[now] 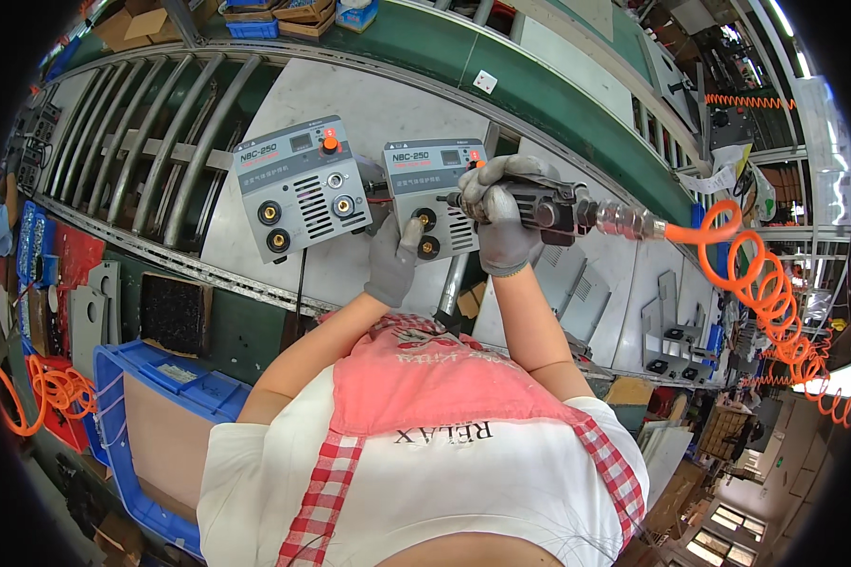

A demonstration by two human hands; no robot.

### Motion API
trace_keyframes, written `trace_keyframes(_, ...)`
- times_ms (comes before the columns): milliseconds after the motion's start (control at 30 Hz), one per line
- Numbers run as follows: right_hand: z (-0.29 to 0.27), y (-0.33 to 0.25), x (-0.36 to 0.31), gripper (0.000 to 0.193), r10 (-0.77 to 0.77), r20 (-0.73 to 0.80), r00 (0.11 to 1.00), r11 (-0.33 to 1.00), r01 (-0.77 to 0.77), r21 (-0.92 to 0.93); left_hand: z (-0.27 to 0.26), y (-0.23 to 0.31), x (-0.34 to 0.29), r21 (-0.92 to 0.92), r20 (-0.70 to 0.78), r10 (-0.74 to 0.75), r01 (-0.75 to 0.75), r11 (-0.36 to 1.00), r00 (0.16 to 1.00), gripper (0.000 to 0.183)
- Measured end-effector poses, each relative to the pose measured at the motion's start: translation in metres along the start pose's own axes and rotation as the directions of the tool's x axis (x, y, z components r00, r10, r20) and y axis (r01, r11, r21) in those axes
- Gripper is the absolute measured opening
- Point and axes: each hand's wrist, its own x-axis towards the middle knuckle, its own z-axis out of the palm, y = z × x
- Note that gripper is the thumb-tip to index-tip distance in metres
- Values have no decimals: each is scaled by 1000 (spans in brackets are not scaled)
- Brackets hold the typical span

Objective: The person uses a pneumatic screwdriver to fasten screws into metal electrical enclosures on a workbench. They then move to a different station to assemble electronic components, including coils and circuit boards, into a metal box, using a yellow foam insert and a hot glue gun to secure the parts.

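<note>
Two grey welding machines lie side by side on a pale board, with their front panels facing up. My gloved left hand (pixel 393 260) grips the lower left edge of the right welding machine (pixel 408 189), thumb on the front beside its round sockets. My gloved right hand (pixel 509 222) is wrapped round a black air screwdriver (pixel 550 213), held over the same machine's right side. The tool's tip points left at the panel; whether it touches cannot be made out. The left welding machine (pixel 303 194), with an orange knob, stands apart from both hands.
An orange coiled air hose (pixel 761 283) runs from the tool to the right. A roller conveyor (pixel 161 142) lies at the left. Grey metal sheets (pixel 577 293) rest right of me. A blue crate (pixel 113 378) stands at lower left, near another orange hose (pixel 52 392).
</note>
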Motion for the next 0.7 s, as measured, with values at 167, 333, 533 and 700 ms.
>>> trace_keyframes(167, 4, 6, 1, 44, 2, 12, 1000, 1000, -2, -19, -4, 2, 3, -99, 29, -37, 39, 994, 999, 35)
trace_keyframes(333, -3, -12, -3, 54, -56, 22, 998, 997, 55, 48, -6, -22, -7, 125, -156, 156, -137, 983, 975, 30)
trace_keyframes(533, 21, -83, -2, 39, -650, 177, 739, 759, 618, 204, -6, 4, -38, 192, -314, 152, -94, 977, 937, 31)
trace_keyframes(700, 11, -76, -14, 54, -880, 162, 447, 451, 892, -10, 5, 128, -68, -170, 327, 8, 51, 984, 945, 43)
